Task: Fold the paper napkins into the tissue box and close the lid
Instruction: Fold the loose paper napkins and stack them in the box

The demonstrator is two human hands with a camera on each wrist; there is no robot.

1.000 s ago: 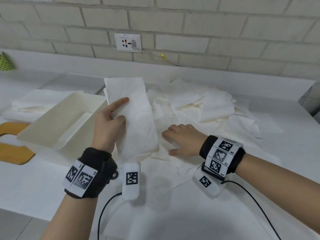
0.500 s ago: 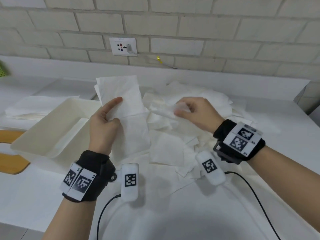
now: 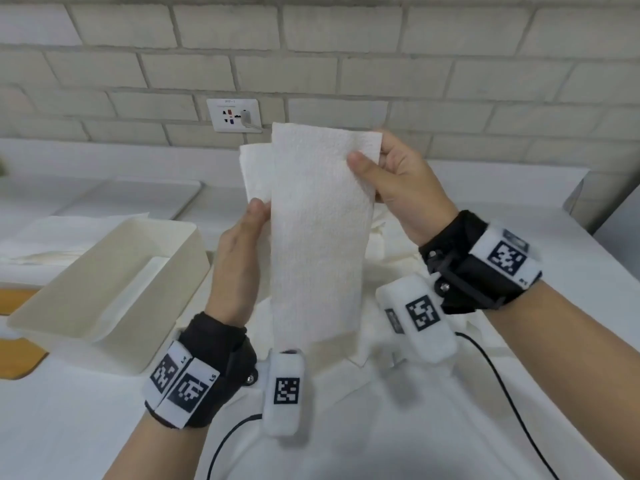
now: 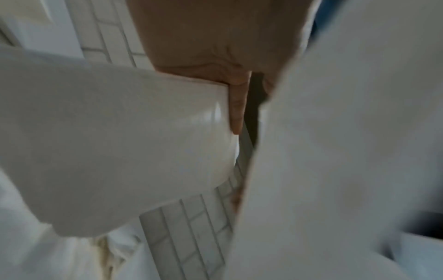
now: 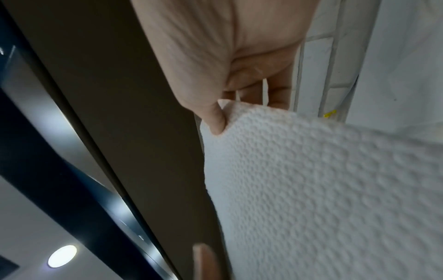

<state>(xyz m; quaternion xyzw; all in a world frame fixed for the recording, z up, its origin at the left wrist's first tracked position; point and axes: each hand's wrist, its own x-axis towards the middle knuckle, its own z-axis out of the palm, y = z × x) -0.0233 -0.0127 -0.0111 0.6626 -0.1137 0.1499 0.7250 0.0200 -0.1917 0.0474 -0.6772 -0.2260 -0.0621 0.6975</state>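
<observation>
A long white embossed napkin (image 3: pixel 317 237) hangs upright in front of me, and my right hand (image 3: pixel 367 168) pinches its top right corner between thumb and fingers. The right wrist view shows that thumb pressed on the napkin (image 5: pixel 323 189). My left hand (image 3: pixel 258 209) holds a second napkin (image 3: pixel 254 174) just behind the first, with its thumb at the edge. The open cream tissue box (image 3: pixel 166 237) sits on the table to the left of my left hand, with white paper inside. The left wrist view is blurred and shows the box (image 4: pixel 120 142) and a napkin (image 4: pixel 335 151).
A loose pile of napkins (image 3: pixel 391 251) lies on the white table behind and under my hands. A wooden lid (image 3: pixel 17 358) lies at the far left edge beside the box. A brick wall with a socket (image 3: pixel 233 114) stands behind. Black cables trail from both wrists.
My right hand picked a napkin from the pile and raised it in front of the one in my left hand. Both hands have moved up and closer together.
</observation>
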